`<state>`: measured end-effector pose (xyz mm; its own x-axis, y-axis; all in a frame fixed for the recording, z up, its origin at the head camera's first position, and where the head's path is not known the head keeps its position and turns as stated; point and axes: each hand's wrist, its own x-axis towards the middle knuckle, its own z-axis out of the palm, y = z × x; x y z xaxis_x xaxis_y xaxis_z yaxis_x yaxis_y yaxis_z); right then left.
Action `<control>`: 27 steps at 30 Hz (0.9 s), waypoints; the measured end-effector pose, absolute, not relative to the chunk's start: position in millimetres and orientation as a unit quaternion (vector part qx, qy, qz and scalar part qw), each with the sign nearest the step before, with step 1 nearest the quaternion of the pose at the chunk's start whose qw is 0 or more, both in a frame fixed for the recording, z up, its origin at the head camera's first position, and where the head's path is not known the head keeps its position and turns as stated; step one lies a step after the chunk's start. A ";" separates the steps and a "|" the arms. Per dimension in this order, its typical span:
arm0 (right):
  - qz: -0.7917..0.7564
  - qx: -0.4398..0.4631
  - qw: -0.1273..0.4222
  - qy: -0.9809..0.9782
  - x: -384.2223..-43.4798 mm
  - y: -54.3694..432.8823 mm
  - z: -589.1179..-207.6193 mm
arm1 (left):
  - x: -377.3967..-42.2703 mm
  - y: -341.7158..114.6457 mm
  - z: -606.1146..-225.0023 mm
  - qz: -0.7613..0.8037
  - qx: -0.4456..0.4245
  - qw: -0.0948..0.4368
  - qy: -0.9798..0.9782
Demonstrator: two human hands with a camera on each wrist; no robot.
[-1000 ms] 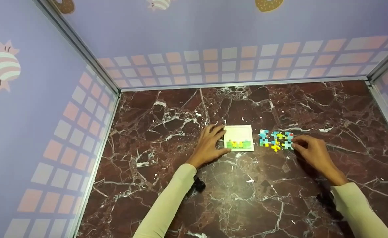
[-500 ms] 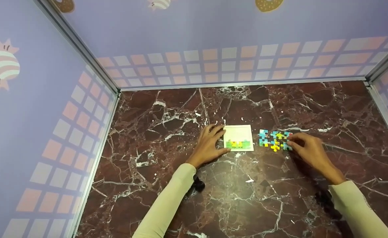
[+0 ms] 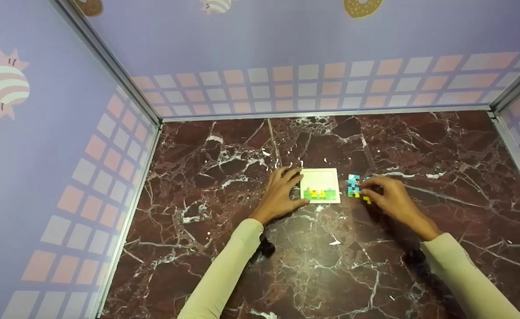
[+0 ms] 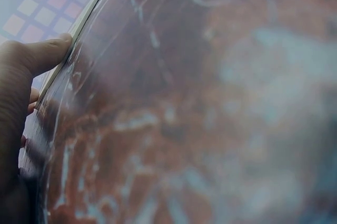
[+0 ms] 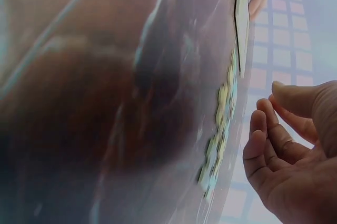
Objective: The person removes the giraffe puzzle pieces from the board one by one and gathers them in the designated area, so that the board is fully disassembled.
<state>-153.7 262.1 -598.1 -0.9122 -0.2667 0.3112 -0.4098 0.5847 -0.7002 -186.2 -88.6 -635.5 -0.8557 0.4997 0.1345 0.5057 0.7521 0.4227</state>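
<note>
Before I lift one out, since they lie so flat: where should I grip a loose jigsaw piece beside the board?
Probably by an outer edge of the loose puzzle pieces, pinched from above between thumb and fingertip. They lie flat on the marble table, so only their thin edges offer a hold. The right hand already hovers over them.

You are looking down at a dark red-brown marble table streaked with white veins, boxed in on three sides by pale lilac walls that meet its far, left and right edges along thin metal rails. Each wall carries a band of pink and white squares just above the table edge, and higher up you see printed sweets: a striped candy on the left wall and a doughnut on the far wall. The light is even and soft, with only faint shadows on the marble.
</note>
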 end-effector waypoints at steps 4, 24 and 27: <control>0.417 0.200 0.075 -0.883 -157.0 249.9 -599.2 | -187.3 -88.8 -636.3 -0.225 -0.273 0.013 -0.935; 0.425 0.251 -0.003 -0.870 -164.5 179.6 -602.7 | -185.9 -89.5 -635.2 -0.216 -0.264 0.009 -0.940; 0.425 0.254 -0.011 -0.869 -165.5 172.2 -603.9 | -186.1 -88.9 -635.0 -0.211 -0.268 0.012 -0.940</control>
